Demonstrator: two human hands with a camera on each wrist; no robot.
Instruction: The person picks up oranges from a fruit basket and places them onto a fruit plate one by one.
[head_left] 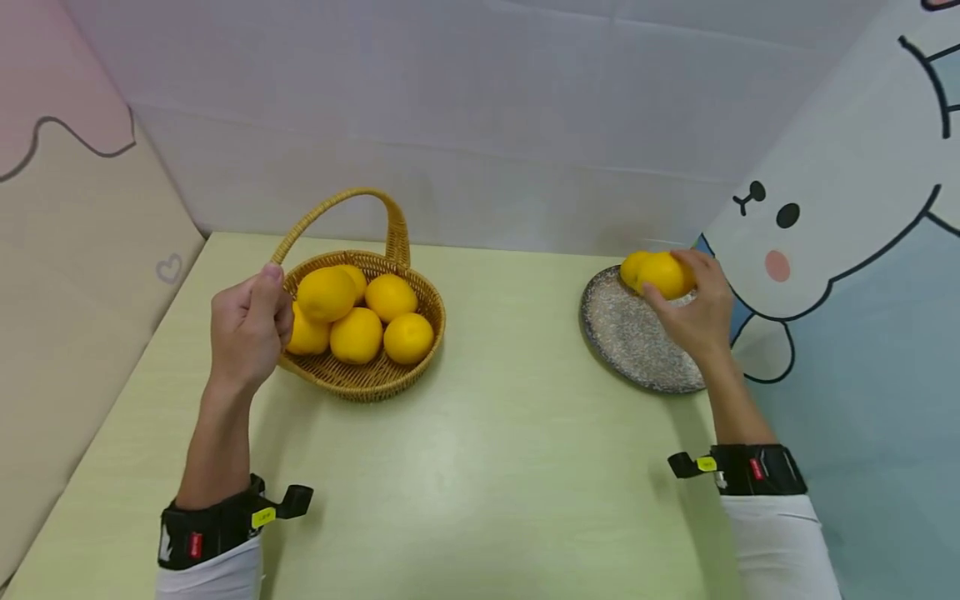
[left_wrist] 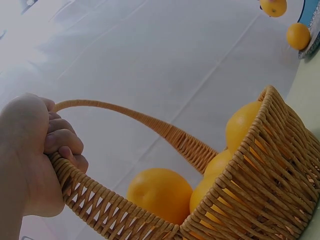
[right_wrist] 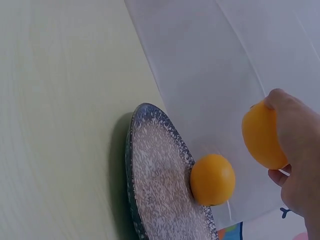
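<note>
My left hand (head_left: 249,327) grips the handle (head_left: 330,200) of a woven wicker basket (head_left: 367,387), its fingers curled round the left side. Several yellow-orange oranges (head_left: 356,336) are heaped in the basket. Over a speckled grey plate (head_left: 637,342) at the right, my right hand (head_left: 701,304) holds an orange (head_left: 666,275) between thumb and fingers. Raised above the plate, that orange (right_wrist: 262,137) shows apart from a second orange (right_wrist: 212,179), which rests on the plate near its far edge. In the head view the held orange partly hides the second one.
The basket and plate stand on a pale green-yellow table (head_left: 495,450), toward its back edge. Behind it rises a whitish cloth wall (head_left: 480,125). A panel with a cartoon animal (head_left: 832,225) stands close to the plate on the right, and a cream panel (head_left: 67,317) on the left.
</note>
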